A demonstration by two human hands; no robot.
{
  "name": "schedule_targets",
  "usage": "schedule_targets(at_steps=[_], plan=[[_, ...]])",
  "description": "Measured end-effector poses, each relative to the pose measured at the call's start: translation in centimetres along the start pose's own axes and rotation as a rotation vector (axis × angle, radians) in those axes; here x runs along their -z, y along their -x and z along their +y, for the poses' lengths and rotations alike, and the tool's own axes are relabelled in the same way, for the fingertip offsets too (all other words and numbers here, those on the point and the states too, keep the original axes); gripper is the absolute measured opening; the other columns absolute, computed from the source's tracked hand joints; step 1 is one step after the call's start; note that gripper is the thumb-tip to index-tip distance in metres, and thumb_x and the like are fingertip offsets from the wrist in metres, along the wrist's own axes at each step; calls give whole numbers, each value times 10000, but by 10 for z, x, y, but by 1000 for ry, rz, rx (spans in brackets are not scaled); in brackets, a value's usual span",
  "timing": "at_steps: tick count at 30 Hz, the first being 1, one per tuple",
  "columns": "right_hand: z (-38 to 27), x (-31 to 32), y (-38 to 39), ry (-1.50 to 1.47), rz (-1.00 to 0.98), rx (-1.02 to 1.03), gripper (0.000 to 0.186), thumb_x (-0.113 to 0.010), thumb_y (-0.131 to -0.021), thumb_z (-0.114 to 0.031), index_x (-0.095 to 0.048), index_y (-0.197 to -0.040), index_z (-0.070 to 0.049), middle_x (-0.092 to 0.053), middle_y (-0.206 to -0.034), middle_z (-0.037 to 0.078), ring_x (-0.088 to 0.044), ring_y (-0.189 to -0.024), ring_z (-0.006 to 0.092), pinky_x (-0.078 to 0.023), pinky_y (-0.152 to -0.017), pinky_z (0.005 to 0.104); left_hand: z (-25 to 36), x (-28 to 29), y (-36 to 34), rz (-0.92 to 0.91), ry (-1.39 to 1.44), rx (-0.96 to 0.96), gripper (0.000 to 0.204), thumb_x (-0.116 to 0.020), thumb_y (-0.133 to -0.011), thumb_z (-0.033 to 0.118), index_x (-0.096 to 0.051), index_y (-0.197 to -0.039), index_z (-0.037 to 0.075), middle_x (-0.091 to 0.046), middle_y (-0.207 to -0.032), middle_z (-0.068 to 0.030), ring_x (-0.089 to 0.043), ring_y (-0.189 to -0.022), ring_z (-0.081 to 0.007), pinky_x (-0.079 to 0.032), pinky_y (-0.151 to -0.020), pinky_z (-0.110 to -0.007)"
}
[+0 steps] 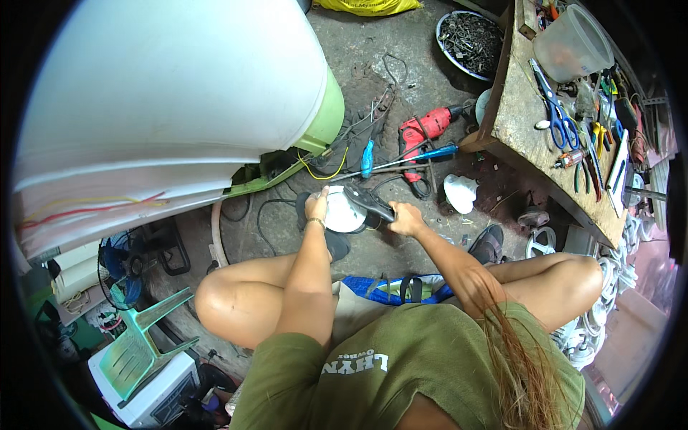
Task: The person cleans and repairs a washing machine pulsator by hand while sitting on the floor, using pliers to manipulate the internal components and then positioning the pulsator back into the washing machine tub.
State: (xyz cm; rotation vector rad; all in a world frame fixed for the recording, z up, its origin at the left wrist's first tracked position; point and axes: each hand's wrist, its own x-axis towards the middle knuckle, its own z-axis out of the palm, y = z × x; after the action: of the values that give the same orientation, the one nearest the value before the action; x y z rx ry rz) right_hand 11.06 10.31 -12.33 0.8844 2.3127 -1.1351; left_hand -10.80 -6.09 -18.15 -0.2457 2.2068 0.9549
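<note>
Round white plastic housing w/ black handle part (349, 208). Red-and-black power drill (423, 132) on grey concrete floor (358, 43). Blue-handled screwdriver (437, 152), smaller light-blue tool handle (367, 158). Big white plastic tub w/ pale green base (165, 93). Yellow wire (322, 172). Blue-handled scissors (562, 125) on worn brown wooden bench (512, 115). Mint green plastic chair (140, 344). Olive tee w/ white lettering (430, 373). Blue strap bag (390, 290).

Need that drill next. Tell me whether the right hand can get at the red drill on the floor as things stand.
Probably yes. The red drill lies on open floor just beyond the right hand, with only screwdrivers lying across it, but that hand's grip is on the black-and-white appliance.
</note>
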Motion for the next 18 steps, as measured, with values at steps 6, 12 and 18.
schedule_targets(at_steps=[6, 12, 18], plan=[[-20, 10, 48, 63, 137, 319, 480, -758, -609, -181, -532, -1022, -88, -635, -997, 178, -617, -917, 397, -501, -770, 479, -33, 39, 0, 72, -110, -260, 469, -563, -939, 407, -673, -1041, -37, -704, -919, -130, -638, -826, -183, -480, -793, -313], [2, 92, 55, 438, 665, 355, 555, -769, -590, -123, -554, -1101, -153, -466, -1232, 138, -455, -1108, 368, -351, -919, 511, 112, 42, 120, -109, -451, -836, 332, -542, -917, 351, -693, -1029, 77, -674, -900, -207, -655, -867, -372, -504, -756, -409], [-26, 119, 19, -1007, 598, 364, 1082, -584, -743, 74, 87, -1509, -292, -378, -1394, 249, -519, -1180, 370, -424, -969, 547, 146, 71, 172, 89, -401, -1066, 277, -547, -914, 351, -690, -1010, 134, -682, -891, -171, -653, -815, -374, -510, -714, -442]])
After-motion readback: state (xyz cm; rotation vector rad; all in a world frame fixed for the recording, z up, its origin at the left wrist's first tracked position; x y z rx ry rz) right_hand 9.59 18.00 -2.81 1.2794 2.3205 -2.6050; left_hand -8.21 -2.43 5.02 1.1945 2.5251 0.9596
